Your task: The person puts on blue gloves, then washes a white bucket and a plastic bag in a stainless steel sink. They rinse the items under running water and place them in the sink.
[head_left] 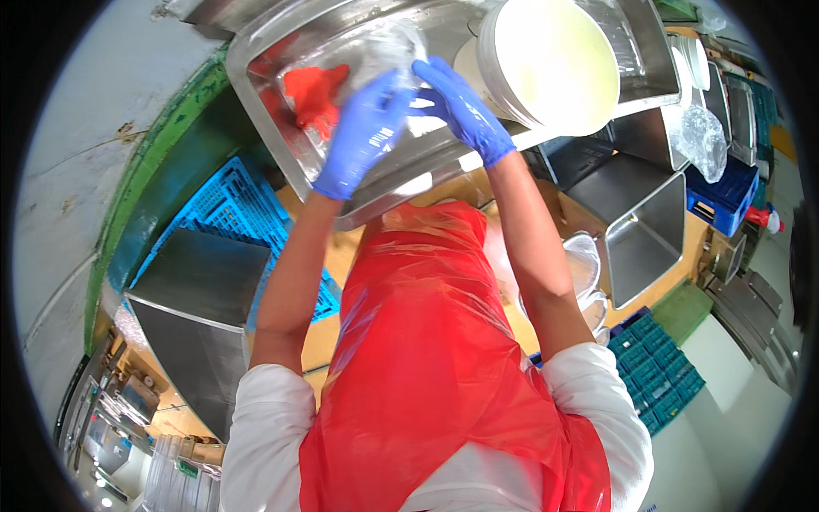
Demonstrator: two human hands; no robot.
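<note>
Both of my hands wear blue gloves and are close together over a long stainless steel basin (341,209). My left hand (363,132) reaches up with its fingertips beside a clear, shiny, blurred thing (388,47); whether it grips that thing I cannot make out. My right hand (461,107) has its fingers stretched toward the left hand and spread apart. Left of my left hand, a crumpled red piece (314,94), like cloth or a glove, lies in the basin. Close by my right hand stands a large white bucket (550,68) with pale yellowish content or inner wall.
Blue plastic crates (230,209) and a steel box (200,277) stand below left. To the right are an open steel container (648,243), a clear plastic bag (701,141), a blue crate (725,200) and green crates (657,371). A red apron (418,341) covers my front.
</note>
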